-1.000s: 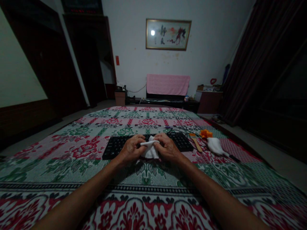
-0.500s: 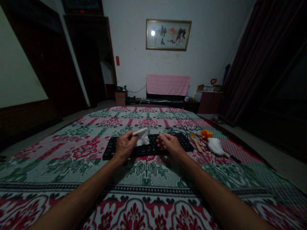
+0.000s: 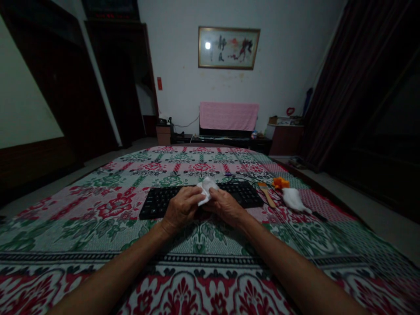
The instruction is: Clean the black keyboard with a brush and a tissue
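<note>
A crumpled white tissue (image 3: 207,189) is held between both hands, above the middle of a black keyboard (image 3: 154,202). My left hand (image 3: 183,204) has its fingers closed on the tissue's left side. From the right, my right hand (image 3: 226,204) pinches it with thumb and fingers. The hands and tissue hide the keyboard's middle keys. Just right of the keyboard lies a flat brush (image 3: 268,196) with a wooden handle. Whether either hand touches the keys below cannot be made out.
On the patterned bedspread (image 3: 203,271), right of the brush, lie an orange object (image 3: 281,183) and a white bundle (image 3: 294,200) with a dark end. A dark cable (image 3: 244,178) curls behind the keyboard. Farther off, a pink cloth (image 3: 229,116) hangs over a dark screen.
My left hand has moved right with the tissue, and my right hand has moved slightly left and taken hold of it too. The hands are now together.
</note>
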The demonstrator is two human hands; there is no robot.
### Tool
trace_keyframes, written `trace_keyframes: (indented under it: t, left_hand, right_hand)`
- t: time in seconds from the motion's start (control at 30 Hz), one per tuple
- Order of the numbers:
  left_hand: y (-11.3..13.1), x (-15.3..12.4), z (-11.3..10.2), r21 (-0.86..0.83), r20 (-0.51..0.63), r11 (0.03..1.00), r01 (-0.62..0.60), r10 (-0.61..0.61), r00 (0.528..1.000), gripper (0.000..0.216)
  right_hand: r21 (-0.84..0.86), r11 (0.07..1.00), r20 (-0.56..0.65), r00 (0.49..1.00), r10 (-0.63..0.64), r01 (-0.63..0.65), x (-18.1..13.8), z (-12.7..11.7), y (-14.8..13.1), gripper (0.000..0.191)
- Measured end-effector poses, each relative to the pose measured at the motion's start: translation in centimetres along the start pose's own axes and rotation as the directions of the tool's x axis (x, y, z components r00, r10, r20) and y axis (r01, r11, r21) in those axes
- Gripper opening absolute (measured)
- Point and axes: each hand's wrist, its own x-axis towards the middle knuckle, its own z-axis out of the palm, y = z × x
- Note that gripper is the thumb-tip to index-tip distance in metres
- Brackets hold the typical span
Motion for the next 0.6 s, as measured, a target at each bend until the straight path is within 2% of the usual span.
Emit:
trace_keyframes:
  t: [0.17, 0.27, 0.33, 0.37, 0.47, 0.53, 0.6]
  left_hand:
    - [0.3, -0.5, 0.3, 0.025, 0.083, 0.996, -0.088, 0.086, 0.993, 0.032]
    - [0.2, -0.7, 0.4, 0.041, 0.106, 0.997, -0.070, 0.065, 0.992, 0.040]
    - [-0.3, -0.6, 0.1, 0.092, 0.064, 0.996, 0.009, -0.015, 0.998, 0.040]
    - [-0.8, -0.6, -0.1, 0.130, 0.027, 0.989, 0.067, -0.071, 0.997, 0.038]
    - [-2.9, -0.6, -1.2, 0.276, -0.081, 0.922, 0.271, -0.259, 0.963, 0.034]
    - [-4.5, -0.7, -2.1, 0.372, -0.071, 0.853, 0.365, -0.366, 0.928, 0.037]
    - [-5.9, -0.9, -2.8, 0.470, -0.065, 0.765, 0.440, -0.468, 0.882, 0.041]
  right_hand:
    - [-0.152, 0.988, -0.050, 0.998, -0.046, 0.038, 0.6, -0.7, 1.0, 0.034]
    - [-0.354, 0.929, -0.176, 0.969, -0.175, 0.104, 0.9, -1.7, 0.5, 0.031]
    - [-0.574, 0.809, -0.277, 0.899, -0.338, 0.128, 0.9, -2.9, -0.6, 0.034]
    - [-0.694, 0.713, -0.322, 0.841, -0.435, 0.103, 0.8, -3.8, -1.3, 0.035]
    - [-0.778, 0.627, -0.405, 0.733, -0.547, 0.038, 0.1, -7.0, -3.4, 0.033]
    - [-0.814, 0.580, -0.445, 0.675, -0.589, -0.030, -0.6, -9.2, -4.3, 0.030]
    - [-0.838, 0.536, -0.467, 0.641, -0.609, -0.102, -1.1, -11.1, -4.4, 0.027]
